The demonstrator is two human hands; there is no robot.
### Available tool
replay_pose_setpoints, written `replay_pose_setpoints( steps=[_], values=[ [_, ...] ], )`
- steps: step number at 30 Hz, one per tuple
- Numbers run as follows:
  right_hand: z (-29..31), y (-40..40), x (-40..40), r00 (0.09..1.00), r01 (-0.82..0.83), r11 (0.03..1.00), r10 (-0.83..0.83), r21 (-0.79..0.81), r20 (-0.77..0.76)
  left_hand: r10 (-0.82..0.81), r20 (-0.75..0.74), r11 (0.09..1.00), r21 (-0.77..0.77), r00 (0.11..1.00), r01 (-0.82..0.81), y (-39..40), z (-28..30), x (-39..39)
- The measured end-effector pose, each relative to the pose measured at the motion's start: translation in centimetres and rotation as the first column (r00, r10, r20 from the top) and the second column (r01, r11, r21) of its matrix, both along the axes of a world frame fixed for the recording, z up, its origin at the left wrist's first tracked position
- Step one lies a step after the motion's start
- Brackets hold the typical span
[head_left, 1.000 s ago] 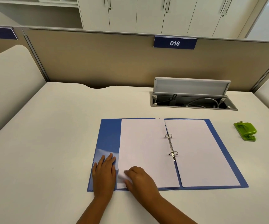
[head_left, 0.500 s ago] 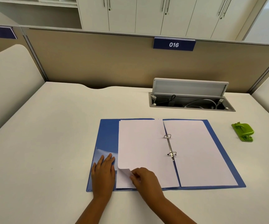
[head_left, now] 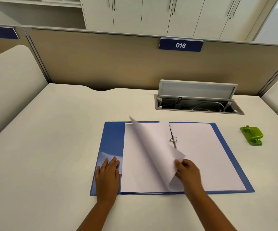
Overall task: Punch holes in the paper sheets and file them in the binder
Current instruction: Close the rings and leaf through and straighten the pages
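Fingers (head_left: 179,165) of the right hand (head_left: 189,172) pinch the near corner of a top sheet (head_left: 153,152), which is lifted and curled over twd the rings (head_left: 173,140). Its far corner is blurred, so it's in mid-swing. Left hand (head_left: 107,175) lies flat, fingers straight, pressing the binder (head_left: 111,140) cover at its near-left part, just beside the left stack (head_left: 135,172) of paper. Binder lies open on the surface (head_left: 51,147), w/ more paper on the right side (head_left: 205,155). Green hole punch (head_left: 252,135) sits well apart to the right, untouched.

Step in hand, as I read it: turning one filed sheet across the rings, left to right.

To do it well:
- Keep the pinch light and only on the one sheet; check no 2nd page rides along underneath.
- Carry the corner in an arc over the rings, not flat across, or the punched holes may tear. Can't see the holes from here; the near ring is hidden behind the sheet.
- Keep the left palm down so the cover & stack don't slide.
- Let the sheet settle square on the right pile before letting go.
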State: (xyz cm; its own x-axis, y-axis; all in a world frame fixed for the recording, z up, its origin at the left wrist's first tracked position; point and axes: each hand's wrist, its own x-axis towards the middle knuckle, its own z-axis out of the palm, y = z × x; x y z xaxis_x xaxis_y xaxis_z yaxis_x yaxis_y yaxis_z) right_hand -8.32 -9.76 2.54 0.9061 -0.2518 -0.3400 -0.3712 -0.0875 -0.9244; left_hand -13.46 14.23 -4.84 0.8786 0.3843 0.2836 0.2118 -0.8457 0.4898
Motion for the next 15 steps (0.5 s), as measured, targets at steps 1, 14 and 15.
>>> replay_pose_setpoints(
  steps=[1,14,15],
  values=[
    [0.3,-1.3,0.0,0.999,0.044,0.998,-0.044,0.044,-0.015,-0.001,0.005,1.0,-0.001,1.0,0.001,0.0,-0.1,0.0],
    [-2.3,-14.7,-1.9,0.876,0.464,0.831,-0.481,-0.306,0.023,0.006,-0.044,0.998,-0.059,0.999,-0.009,0.0,0.4,-0.3],
    [-2.5,-15.0,-2.0,0.878,0.461,0.822,-0.478,-0.335,0.033,-0.006,-0.047,0.998,-0.065,0.999,0.003,0.0,0.5,-0.3]
  ],
)
